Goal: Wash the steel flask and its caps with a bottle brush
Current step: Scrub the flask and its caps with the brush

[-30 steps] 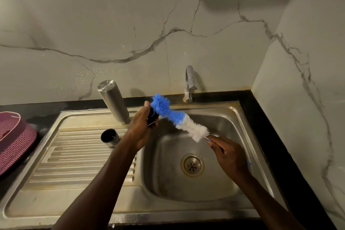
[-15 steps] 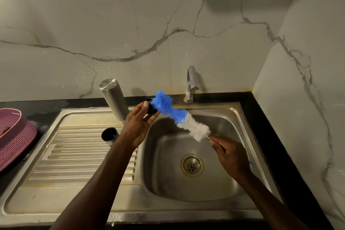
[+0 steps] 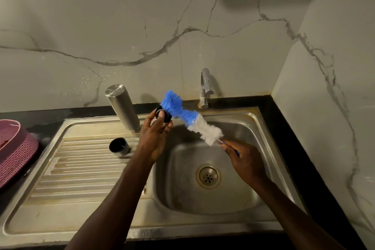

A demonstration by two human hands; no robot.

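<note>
Two caps are out of the flask (image 3: pixel 122 106): one steel cap (image 3: pixel 119 146) sits mouth-up on the ribbed drainboard (image 3: pixel 81 168), near its back edge, and a small black cap (image 3: pixel 164 114) is held in the air over the basin's back left corner. The flask stands upside down at the drainboard's back edge, just left of the basin (image 3: pixel 219 195), its long axis upright in the frame with the flat base tilting toward the wall. A pink basket (image 3: pixel 15 146) lies on the counter (image 3: pixel 304 140) by the sink's left edge, well apart from the rest. The tap (image 3: pixel 205 89) rises at the back rim of the sink, just beside the brush (image 3: pixel 190 119); nothing lies in the basin around the drain (image 3: pixel 208 176).

The left hand (image 3: pixel 155 138) pinches the black cap between thumb and fingertips, its opening seemingly turned toward the bristles, though the thumb hides part of it. The right hand (image 3: pixel 245 160) is clenched around the brush's thin handle. The brush runs long-ways from that hand up and left across the basin, white bristles nearest the hand, blue tip pressed against the black cap.
</note>
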